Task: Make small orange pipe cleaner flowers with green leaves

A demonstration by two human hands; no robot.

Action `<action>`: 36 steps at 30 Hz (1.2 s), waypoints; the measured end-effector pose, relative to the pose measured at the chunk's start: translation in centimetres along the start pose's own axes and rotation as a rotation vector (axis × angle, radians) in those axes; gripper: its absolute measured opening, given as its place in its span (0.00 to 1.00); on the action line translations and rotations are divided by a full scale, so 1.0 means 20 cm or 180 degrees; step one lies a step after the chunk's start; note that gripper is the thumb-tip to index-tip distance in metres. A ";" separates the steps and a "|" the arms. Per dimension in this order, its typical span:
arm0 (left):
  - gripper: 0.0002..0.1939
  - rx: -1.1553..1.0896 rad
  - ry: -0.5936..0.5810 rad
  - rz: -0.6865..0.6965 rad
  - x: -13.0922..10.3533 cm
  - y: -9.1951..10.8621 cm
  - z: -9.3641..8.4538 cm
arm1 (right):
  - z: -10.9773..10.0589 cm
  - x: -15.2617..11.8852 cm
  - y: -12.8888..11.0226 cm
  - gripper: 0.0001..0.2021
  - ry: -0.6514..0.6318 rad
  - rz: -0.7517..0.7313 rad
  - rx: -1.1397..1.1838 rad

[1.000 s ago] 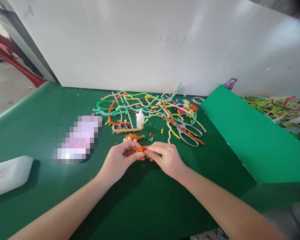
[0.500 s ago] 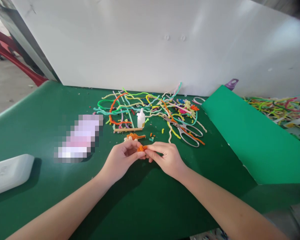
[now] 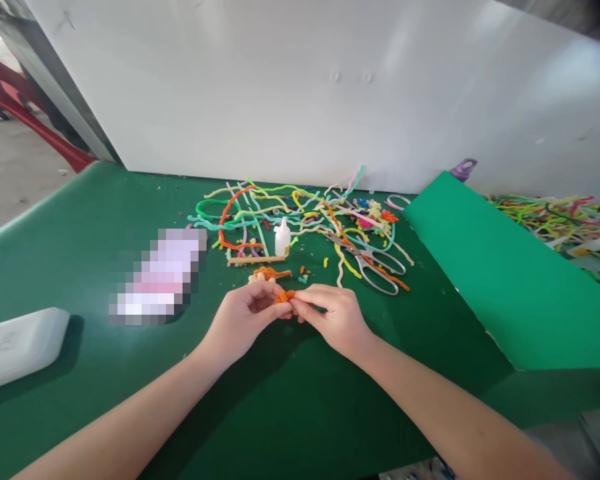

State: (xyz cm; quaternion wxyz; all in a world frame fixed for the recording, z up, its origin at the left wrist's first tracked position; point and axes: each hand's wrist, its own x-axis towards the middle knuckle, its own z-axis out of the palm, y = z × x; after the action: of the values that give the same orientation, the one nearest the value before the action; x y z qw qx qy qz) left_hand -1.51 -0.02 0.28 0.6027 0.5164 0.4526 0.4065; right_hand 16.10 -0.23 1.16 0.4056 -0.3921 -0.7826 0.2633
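Observation:
Between my fingertips is a small orange pipe cleaner piece point(image 3: 285, 297), bent into a compact shape. My left hand point(image 3: 250, 313) pinches it from the left, and my right hand point(image 3: 333, 313) pinches its right side; the fingers partly cover it. Just beyond my left hand lie another orange pipe cleaner piece point(image 3: 269, 273) and a cream-coloured one, close together. A small white glue bottle point(image 3: 282, 238) stands upright behind them, beside a thin wooden stick point(image 3: 257, 261). Metal scissors point(image 3: 367, 260) lie spread to the right, over some pipe cleaners.
Loose coloured pipe cleaners point(image 3: 275, 200) are strewn across the back of the green table point(image 3: 130, 400). A green board point(image 3: 510, 280) leans at the right, with more pipe cleaners behind it. At left are a pixelated object point(image 3: 163, 277) and a white case point(image 3: 23, 347). A white panel point(image 3: 300, 93) closes the back.
Both hands stay in nearly the same place. The orange piece has turned slightly between the fingertips, showing a little more of itself.

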 end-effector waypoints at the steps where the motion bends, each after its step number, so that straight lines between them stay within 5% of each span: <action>1: 0.08 -0.0047 -0.0028 0.0023 0.00 0.00 0.00 | 0.00 0.00 0.00 0.06 0.0066 -0.0071 -0.0035; 11: 0.07 -0.0237 -0.0329 0.0066 0.00 0.00 -0.01 | -0.03 0.00 0.04 0.05 0.0161 -0.0831 -0.0515; 22: 0.06 0.0404 -0.0107 0.0292 -0.03 -0.01 0.00 | -0.02 0.00 0.02 0.07 -0.0300 -0.0764 -0.1000; 32: 0.04 0.1770 0.0347 0.1064 -0.05 0.00 0.01 | -0.01 0.00 -0.01 0.08 -0.0462 -0.0122 -0.0704; 36: 0.05 0.1486 0.0280 0.0800 -0.05 0.01 0.02 | -0.01 0.01 -0.01 0.09 -0.0648 0.0651 0.0185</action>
State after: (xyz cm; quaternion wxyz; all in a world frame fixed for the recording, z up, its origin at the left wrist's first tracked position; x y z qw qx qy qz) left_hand -1.46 -1.02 0.55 0.3918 0.6753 0.4922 0.3848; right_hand 16.19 -0.13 1.46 0.3064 -0.4291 -0.7676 0.3643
